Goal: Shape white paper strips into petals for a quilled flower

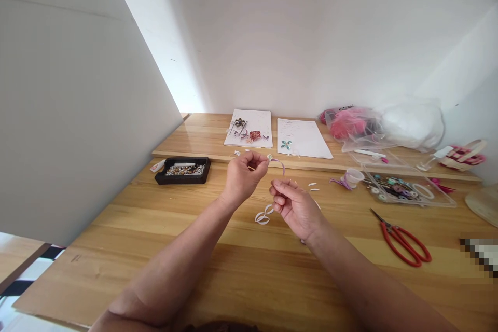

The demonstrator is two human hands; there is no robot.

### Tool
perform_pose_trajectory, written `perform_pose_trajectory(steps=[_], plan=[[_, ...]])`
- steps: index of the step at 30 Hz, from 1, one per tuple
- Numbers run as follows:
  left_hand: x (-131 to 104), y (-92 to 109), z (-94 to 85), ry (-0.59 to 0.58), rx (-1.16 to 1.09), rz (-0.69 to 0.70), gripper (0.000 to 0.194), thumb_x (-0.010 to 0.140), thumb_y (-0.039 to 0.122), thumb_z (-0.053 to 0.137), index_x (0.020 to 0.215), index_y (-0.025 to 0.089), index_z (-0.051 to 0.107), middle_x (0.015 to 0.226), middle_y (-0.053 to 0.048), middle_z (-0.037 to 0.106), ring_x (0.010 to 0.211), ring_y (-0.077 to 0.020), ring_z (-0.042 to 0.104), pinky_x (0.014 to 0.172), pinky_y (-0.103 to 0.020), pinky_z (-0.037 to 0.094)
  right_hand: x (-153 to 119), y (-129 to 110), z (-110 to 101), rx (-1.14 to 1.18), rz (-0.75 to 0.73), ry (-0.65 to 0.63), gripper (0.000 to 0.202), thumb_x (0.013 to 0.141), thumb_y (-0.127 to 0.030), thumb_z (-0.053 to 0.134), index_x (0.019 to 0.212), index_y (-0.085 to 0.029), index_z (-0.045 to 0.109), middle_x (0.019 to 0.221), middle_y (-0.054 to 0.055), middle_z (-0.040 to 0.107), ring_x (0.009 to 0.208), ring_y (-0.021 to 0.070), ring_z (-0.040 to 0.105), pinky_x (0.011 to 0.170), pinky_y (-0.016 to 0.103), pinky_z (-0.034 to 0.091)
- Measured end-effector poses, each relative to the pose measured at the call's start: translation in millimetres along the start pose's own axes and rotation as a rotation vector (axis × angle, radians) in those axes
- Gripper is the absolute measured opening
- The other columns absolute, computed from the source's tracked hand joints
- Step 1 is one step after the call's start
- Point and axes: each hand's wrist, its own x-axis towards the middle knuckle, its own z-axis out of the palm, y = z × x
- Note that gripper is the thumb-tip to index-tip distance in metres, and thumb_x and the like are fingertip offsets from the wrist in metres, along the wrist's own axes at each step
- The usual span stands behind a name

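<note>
My left hand (245, 175) pinches a small pale round piece with a thin purple ribbon (280, 164) hanging from it in a curve to the right. My right hand (295, 207) is just below and to the right, its thumb and fingertips pressed together near the ribbon's lower end. Whether the right fingers grip anything is too small to make out. White looped strips (262, 216) lie on the table under the hands. A few white slivers (313, 187) are scattered behind my right hand.
Red-handled scissors (404, 241) lie at the right, near a clear box (439, 201) of beads and a small cup (354, 176). A black bead tray (182, 179) stands left. Two white paper stacks (307, 132) with ornaments, plastic bags (412, 124) and a small basket (462, 158) sit behind.
</note>
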Motion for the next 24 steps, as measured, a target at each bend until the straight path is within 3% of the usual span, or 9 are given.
perform_pose_trajectory(steps=[7,13,15,20,24], plan=[[2.5,-1.1,-5.8,-0.028,0.131,0.052,0.011,0.077,0.026,0.066,0.077,0.016,0.068,0.070,-0.001,0.066,0.060,-0.0099,0.051,0.056,-0.023,0.040,-1.5,2.7,-1.6,-0.103,-0.111,0.038,0.031,0.066,-0.037,0.085,0.069,-0.019,0.061,0.062,-0.006,0.050,0.046,0.0051,0.028,0.044,0.022,0.027],[-0.6,5.8,-8.1,-0.253,0.172,-0.024,0.012,0.076,0.027,0.067,0.073,0.015,0.067,0.065,0.001,0.061,0.058,-0.0086,0.047,0.054,-0.022,0.036,1.0,-18.6,-17.3,-0.867,-0.787,0.143,0.011,0.082,-0.030,0.072,0.076,-0.020,0.071,0.052,-0.007,0.041,0.051,0.0096,0.035,0.051,0.026,0.032],[-2.7,7.5,-7.6,-0.330,0.169,-0.063,0.012,0.075,0.027,0.068,0.074,0.014,0.068,0.065,0.001,0.060,0.057,-0.0082,0.046,0.053,-0.021,0.035,1.0,-24.5,-20.2,-0.947,-0.889,0.147,0.009,0.085,-0.027,0.069,0.079,-0.020,0.072,0.053,-0.006,0.044,0.050,0.0096,0.036,0.051,0.026,0.034],[-8.0,10.3,-5.1,-0.436,0.120,-0.111,0.014,0.075,0.028,0.069,0.073,0.014,0.067,0.064,0.001,0.059,0.057,-0.0077,0.045,0.053,-0.021,0.033,2.5,-23.9,-19.3,-0.863,-0.877,0.110,0.009,0.087,-0.026,0.067,0.081,-0.020,0.070,0.069,-0.001,0.065,0.057,0.0118,0.051,0.054,0.026,0.041],[-9.8,11.2,-2.6,-0.448,0.086,-0.135,0.018,0.075,0.032,0.070,0.075,0.014,0.068,0.065,0.001,0.059,0.057,-0.0079,0.044,0.053,-0.022,0.033,3.2,-19.6,-18.5,-0.864,-0.869,0.131,0.011,0.089,-0.028,0.065,0.082,-0.021,0.067,0.070,-0.002,0.064,0.052,0.0104,0.047,0.049,0.025,0.037]])
